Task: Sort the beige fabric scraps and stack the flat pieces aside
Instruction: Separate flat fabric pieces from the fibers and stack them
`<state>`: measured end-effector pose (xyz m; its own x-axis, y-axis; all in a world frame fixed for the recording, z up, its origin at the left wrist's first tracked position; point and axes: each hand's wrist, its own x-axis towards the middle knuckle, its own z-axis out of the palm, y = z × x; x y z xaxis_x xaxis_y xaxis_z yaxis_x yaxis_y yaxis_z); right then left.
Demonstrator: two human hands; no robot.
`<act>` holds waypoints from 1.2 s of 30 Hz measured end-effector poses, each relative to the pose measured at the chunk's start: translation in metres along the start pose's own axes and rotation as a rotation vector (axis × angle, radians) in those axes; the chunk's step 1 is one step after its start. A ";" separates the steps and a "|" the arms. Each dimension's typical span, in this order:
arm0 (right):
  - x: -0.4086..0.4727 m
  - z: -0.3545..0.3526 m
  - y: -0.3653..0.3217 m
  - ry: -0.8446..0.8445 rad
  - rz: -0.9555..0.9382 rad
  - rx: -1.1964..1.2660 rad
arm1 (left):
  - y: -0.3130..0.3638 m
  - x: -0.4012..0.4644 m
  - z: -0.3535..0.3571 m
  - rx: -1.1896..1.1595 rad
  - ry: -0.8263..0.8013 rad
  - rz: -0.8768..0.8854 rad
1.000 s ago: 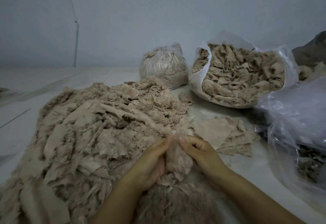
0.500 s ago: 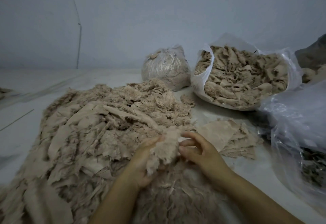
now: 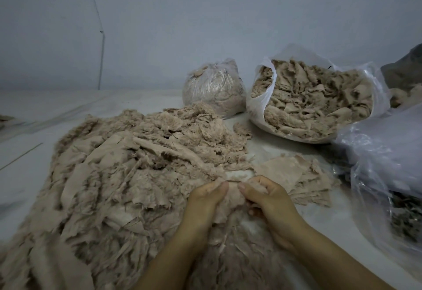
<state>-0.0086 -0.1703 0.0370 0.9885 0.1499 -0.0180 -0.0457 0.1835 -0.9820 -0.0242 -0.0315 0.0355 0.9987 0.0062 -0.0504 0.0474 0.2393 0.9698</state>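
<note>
Lowered since half a second ago, the fluffy scrap [image 3: 231,195] now sits low between both hands instead of raised above the heap.

Left hand [image 3: 205,200] and right hand [image 3: 270,200] each pinch it, thumbs nearly meeting on its top edge, fingers curled round the fuzz. It hangs just over the near edge of the big scrap pile [image 3: 127,175]; its shape is too bunched to tell a long axis. The flat-piece stack [image 3: 296,175] lies just right of and beyond the right hand, so that hand is the nearer one for setting a piece aside. Everything rests on a pale counter [image 3: 274,150] against a plain grey wall, with a tied bag [image 3: 213,88], an open bag of scraps [image 3: 315,102] and loose clear plastic [image 3: 388,152] to the right.
</note>
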 end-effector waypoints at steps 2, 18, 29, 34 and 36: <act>0.002 0.000 0.001 0.036 0.031 0.045 | 0.006 0.001 -0.006 -0.141 -0.059 -0.138; 0.005 0.005 0.008 0.191 0.017 0.175 | 0.001 0.005 -0.007 0.016 0.167 0.183; -0.006 0.009 0.001 0.041 -0.154 -0.012 | 0.001 -0.002 0.002 -0.106 -0.125 0.020; 0.001 0.005 0.006 0.139 -0.157 -0.175 | 0.002 0.004 0.003 -0.268 0.105 0.008; 0.009 -0.002 0.009 0.256 -0.191 -0.280 | 0.002 0.004 0.005 -0.292 0.147 0.019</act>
<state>-0.0001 -0.1690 0.0278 0.9810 -0.1136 0.1574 0.1474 -0.0918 -0.9848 -0.0204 -0.0359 0.0389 0.9850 0.1482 -0.0878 0.0007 0.5061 0.8625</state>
